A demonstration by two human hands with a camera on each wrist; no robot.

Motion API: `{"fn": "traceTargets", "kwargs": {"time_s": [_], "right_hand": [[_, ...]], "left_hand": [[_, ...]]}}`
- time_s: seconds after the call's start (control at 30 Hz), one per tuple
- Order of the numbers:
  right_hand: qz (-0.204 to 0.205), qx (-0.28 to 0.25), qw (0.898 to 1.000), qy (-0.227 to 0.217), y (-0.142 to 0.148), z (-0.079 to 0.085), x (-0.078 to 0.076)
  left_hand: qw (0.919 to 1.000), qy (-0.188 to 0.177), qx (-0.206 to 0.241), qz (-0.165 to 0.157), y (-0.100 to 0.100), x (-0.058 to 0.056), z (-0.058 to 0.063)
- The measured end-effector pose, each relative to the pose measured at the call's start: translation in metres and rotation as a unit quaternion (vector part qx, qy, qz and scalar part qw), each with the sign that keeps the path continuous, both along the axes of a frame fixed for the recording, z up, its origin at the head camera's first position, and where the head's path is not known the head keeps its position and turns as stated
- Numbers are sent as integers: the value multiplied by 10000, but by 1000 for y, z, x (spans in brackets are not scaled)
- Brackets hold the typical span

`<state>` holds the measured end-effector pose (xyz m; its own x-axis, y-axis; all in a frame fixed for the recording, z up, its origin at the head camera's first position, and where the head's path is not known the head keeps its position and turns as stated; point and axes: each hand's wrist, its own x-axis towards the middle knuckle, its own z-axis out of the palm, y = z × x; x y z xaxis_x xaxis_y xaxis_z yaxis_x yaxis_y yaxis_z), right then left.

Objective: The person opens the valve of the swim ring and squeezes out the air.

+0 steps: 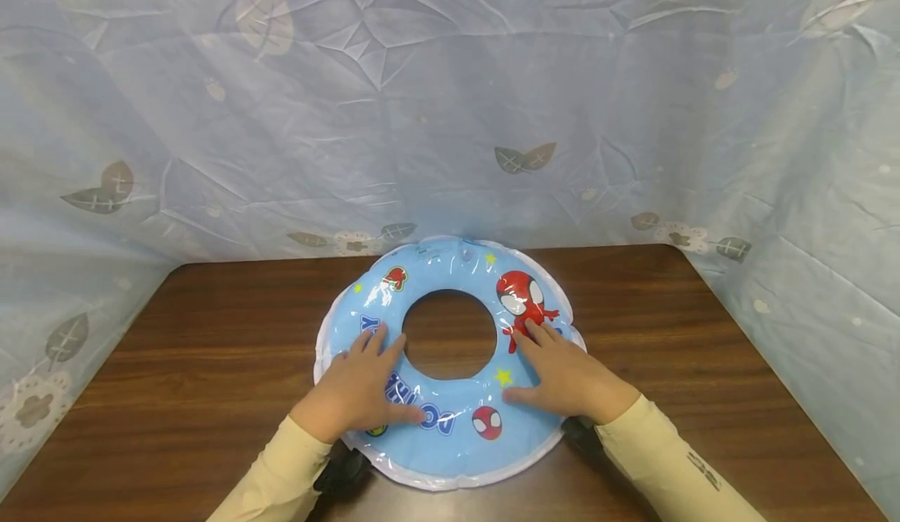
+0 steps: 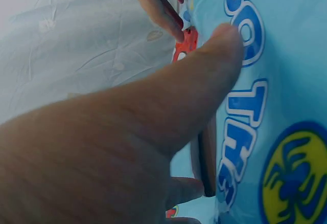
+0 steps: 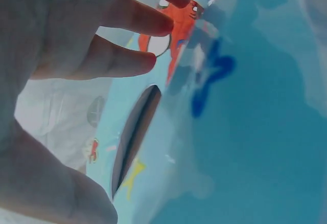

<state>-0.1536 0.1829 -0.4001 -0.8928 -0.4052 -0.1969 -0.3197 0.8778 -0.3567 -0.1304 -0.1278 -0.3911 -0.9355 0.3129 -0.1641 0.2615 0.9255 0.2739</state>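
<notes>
A light blue inflatable swim ring (image 1: pixel 450 455) with a white seam edge lies on the brown wooden table. Red cartoon figures, yellow stars and blue lettering are printed on it. My left hand (image 1: pixel 362 393) rests on the ring's left side with fingers spread, its thumb over the lettering. On the opposite side my right hand (image 1: pixel 566 373) touches the ring, fingers spread across the red figure. In the left wrist view, the left thumb (image 2: pixel 204 75) lies against the blue surface. The right wrist view shows the right fingers (image 3: pixel 127 60) extended over the ring.
The wooden table (image 1: pixel 211 366) extends to both sides of the ring. A pale blue-grey cloth (image 1: pixel 450 116) with leaf and flower prints hangs behind the table and along its sides. Dark wrist devices (image 1: pixel 343 469) sit beneath the forearms.
</notes>
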Motion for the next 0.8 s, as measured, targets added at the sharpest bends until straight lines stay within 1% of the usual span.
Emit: {"fn": "traceTargets", "kwargs": {"time_s": [0.13,0.23,0.33,0.53,0.8], "right_hand": [[48,-23,9996,284,0,1,0],[19,-17,9995,308,1,0,0],[5,-10,9998,207,2,0,0],[-69,25,9999,-82,2,-1,2],[-91,140,9996,-222,1,-3,1]], "left_hand": [[9993,347,100,44,-1,0,3],[9987,487,112,82,-1,-1,2],[9990,433,30,86,-1,-1,-1],[9997,183,-159,94,1,-1,-9],[9997,13,-203,138,2,-1,-13]]}}
